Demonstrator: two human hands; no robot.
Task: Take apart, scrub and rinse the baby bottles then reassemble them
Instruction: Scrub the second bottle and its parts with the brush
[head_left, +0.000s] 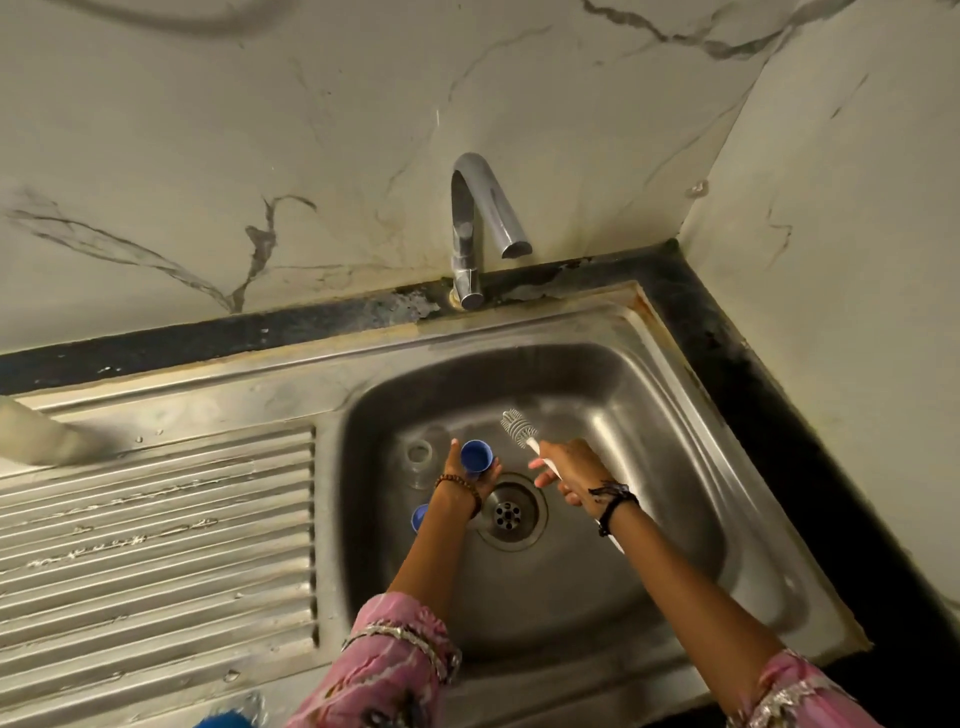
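Mid-scrub: left hand (470, 475) grips blue cap (477, 455), right hand (569, 470) clamps brush (519, 427); clear bottle (420, 460) beside drain (508, 513) unwashed, reassembly pending.

The left arm (441, 530) hides most of a blue part (418, 517). The frame's bottom edge cuts a blue thing (226, 720).

Steel sink (675, 374), clear bottle (418, 460) and blue part (418, 517) on basin floor, ribbed drainboard (156, 519) beside
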